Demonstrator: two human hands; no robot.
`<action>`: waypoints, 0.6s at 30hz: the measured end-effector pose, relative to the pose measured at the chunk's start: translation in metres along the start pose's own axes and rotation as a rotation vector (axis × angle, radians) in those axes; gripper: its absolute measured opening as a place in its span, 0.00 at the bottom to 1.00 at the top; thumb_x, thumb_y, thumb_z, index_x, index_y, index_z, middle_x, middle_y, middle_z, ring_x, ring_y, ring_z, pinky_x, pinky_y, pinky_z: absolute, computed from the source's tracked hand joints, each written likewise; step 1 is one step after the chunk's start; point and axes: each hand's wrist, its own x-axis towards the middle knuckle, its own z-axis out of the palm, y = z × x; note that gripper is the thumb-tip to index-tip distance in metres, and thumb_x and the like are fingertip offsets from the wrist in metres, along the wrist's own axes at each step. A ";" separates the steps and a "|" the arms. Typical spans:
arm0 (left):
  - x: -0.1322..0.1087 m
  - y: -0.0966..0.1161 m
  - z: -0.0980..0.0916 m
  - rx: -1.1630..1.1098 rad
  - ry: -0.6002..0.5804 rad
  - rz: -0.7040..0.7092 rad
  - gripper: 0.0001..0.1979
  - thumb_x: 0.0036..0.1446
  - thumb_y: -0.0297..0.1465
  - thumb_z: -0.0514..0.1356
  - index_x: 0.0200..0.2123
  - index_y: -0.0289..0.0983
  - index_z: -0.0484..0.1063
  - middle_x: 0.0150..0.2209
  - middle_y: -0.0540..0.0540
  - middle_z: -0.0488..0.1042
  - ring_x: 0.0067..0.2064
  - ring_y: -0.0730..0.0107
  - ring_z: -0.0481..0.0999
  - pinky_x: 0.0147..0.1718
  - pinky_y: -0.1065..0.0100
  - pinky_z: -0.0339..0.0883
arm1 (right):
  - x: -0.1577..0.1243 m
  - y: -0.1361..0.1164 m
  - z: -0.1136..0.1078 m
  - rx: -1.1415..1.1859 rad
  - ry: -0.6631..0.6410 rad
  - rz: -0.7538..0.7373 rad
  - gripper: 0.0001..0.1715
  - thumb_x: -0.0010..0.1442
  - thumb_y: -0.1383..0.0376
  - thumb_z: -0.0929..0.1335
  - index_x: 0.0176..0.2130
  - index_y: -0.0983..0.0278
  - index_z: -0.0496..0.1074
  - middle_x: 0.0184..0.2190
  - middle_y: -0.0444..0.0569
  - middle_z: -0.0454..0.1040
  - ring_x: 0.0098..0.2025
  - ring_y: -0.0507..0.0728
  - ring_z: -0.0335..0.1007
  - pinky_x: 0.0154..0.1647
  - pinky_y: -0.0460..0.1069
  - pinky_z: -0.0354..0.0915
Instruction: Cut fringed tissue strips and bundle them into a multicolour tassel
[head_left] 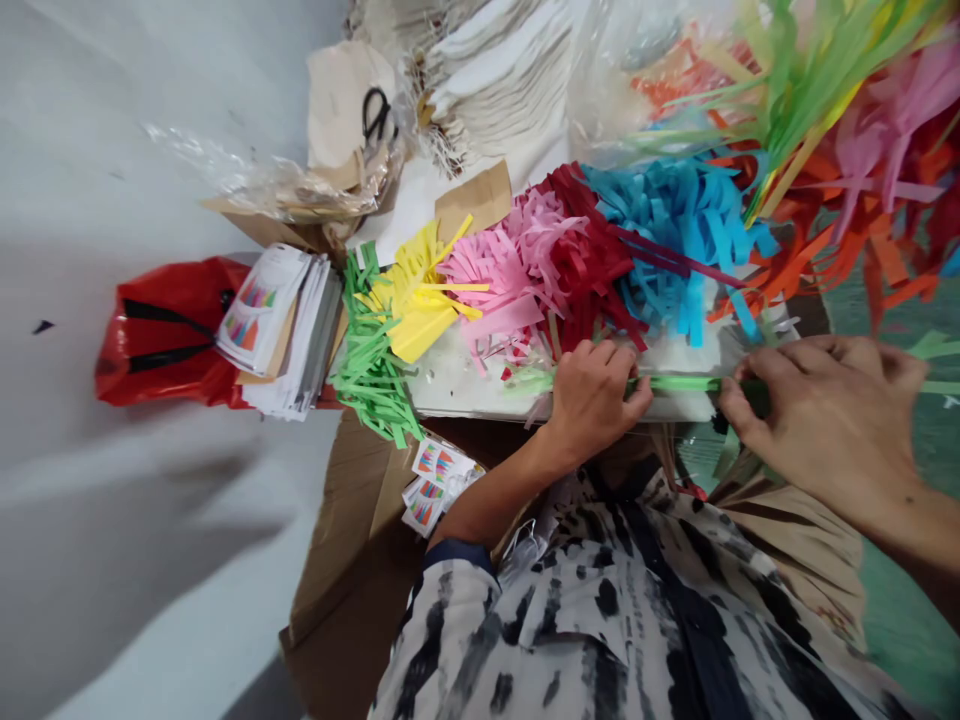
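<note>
Along the near side of a white table (469, 396), above a brown cardboard box (345, 520), loose fringed bunches sit in a row: blue bunch (675, 240), dark red bunch (604, 265), pink bunch (517, 270), yellow bunch (420, 335) and green bunch (375, 375), the last spilling over the edge. Left of these is a red bag (165, 350) with black straps, and just beside it a stack of printed cards (262, 310). The right hand (825, 400) and left hand (596, 400) are set apart, fingers curled narrow, both holding a light green strip (684, 383). It runs straight between them along the table's edge; the right fingertips are partly hidden, so I cannot tell exactly how they pinch it.
</note>
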 end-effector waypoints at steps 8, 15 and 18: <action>-0.011 -0.008 0.002 0.068 0.085 0.409 0.12 0.72 0.30 0.56 0.51 0.45 0.78 0.50 0.48 0.82 0.58 0.62 0.75 0.60 0.55 0.62 | -0.009 0.007 0.002 0.061 0.179 -0.295 0.07 0.68 0.64 0.68 0.43 0.54 0.77 0.43 0.44 0.83 0.57 0.62 0.73 0.70 0.67 0.51; -0.026 -0.026 -0.011 0.125 0.182 0.249 0.12 0.67 0.28 0.58 0.46 0.44 0.81 0.52 0.45 0.82 0.59 0.59 0.74 0.63 0.51 0.61 | -0.003 0.021 0.002 0.164 0.211 -0.357 0.10 0.67 0.60 0.67 0.40 0.53 0.80 0.39 0.44 0.83 0.56 0.64 0.73 0.67 0.68 0.52; -0.013 -0.009 -0.007 0.049 0.107 0.366 0.13 0.71 0.31 0.56 0.49 0.43 0.80 0.51 0.44 0.80 0.56 0.61 0.74 0.57 0.57 0.65 | 0.007 0.026 0.002 0.195 0.159 -0.351 0.12 0.66 0.55 0.69 0.38 0.54 0.82 0.37 0.45 0.84 0.54 0.65 0.73 0.66 0.70 0.52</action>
